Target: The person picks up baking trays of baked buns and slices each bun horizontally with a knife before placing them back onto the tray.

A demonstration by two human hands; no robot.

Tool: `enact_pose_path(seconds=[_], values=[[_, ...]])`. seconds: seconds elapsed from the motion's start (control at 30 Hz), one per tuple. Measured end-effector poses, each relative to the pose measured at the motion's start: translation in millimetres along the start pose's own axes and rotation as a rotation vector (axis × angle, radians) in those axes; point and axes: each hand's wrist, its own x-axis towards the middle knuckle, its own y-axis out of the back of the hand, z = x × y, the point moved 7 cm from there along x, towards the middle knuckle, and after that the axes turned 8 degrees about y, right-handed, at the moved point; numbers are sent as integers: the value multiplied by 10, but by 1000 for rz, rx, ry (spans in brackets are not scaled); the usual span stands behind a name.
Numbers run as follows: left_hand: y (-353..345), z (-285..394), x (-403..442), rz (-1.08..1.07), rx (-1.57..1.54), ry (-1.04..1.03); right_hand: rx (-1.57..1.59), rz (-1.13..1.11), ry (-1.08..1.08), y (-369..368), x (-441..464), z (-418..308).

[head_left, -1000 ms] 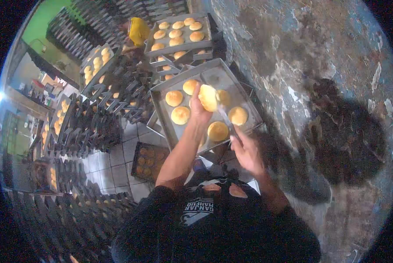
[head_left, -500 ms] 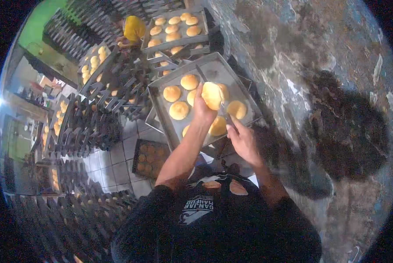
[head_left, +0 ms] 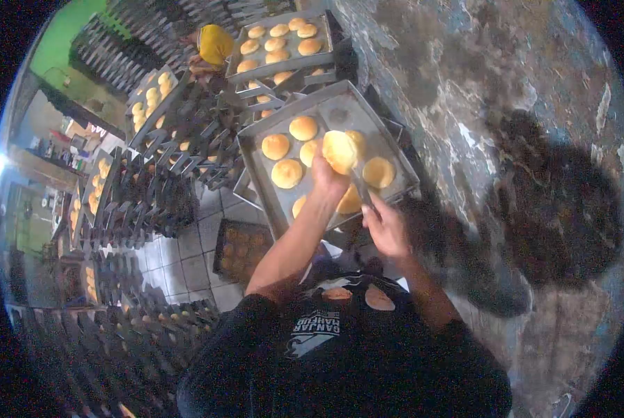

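My left hand [head_left: 330, 180] is closed around a round golden bun [head_left: 340, 151], held up over a square metal tray [head_left: 374, 132]. My right hand [head_left: 388, 231] grips a knife [head_left: 361, 187] by its handle. The blade meets the near right side of the bun; how far it goes in, I cannot tell. Several more golden buns lie in the tray, among them one bun [head_left: 286, 173] to the left and another bun [head_left: 378, 173] to the right. The held bun and my left hand partly cover others.
Beyond the tray, a second tray [head_left: 232, 76] of buns sits on a stack. Racks of trays [head_left: 151, 202] fill the left side. A dark tray [head_left: 222, 268] lies on the tiled floor [head_left: 169, 268]. A person in yellow [head_left: 215, 45] is at the far side. A stained wall [head_left: 458, 76] rises to the right.
The blade earlier stuck out past the far side of the bun; now its tip no longer shows there. My right hand has shifted slightly down and right. My left hand still holds the bun.
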Motion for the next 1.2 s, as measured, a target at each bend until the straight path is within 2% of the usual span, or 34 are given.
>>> enact_pose_path(seconds=[0.1,0.13,0.17,0.2,0.27,0.33,0.47,0.57,0.63,0.7,0.83,0.97,1.03,1.1,1.2], values=[[-74,-32,-23,-10,-7,43,114,3,-25,56,90,-4],[-81,54,-34,15,20,31,73,36,73,69,-2,20],[-87,104,-77,46,43,18,72,30,81,46,-26,49],[-49,113,-93,49,144,-5,100,39,75,26,-65,90],[0,-90,-61,114,144,-15,61,8,-18,-38,-23,249],[46,-207,-56,186,152,-14,78,-8,-50,70,51,99],[-86,-26,-110,70,189,51,107,-4,-42,8,-12,248],[-68,-266,-175,172,203,4,143,29,-56,12,88,240],[23,-184,-51,113,219,-36,170,40,-49,37,157,200],[27,-46,-22,49,209,9,120,-49,-80,2,36,311],[176,-190,25,118,222,15,189,46,-56,-130,49,529],[208,-97,200,116,276,-81,184,-27,-119,-104,288,390],[136,-74,117,140,196,55,169,-73,-93,-146,132,543],[278,-47,253,168,170,71,73,-69,-77,-138,-27,686],[371,95,499,225,146,53,9,-139,-247,26,-219,704]])
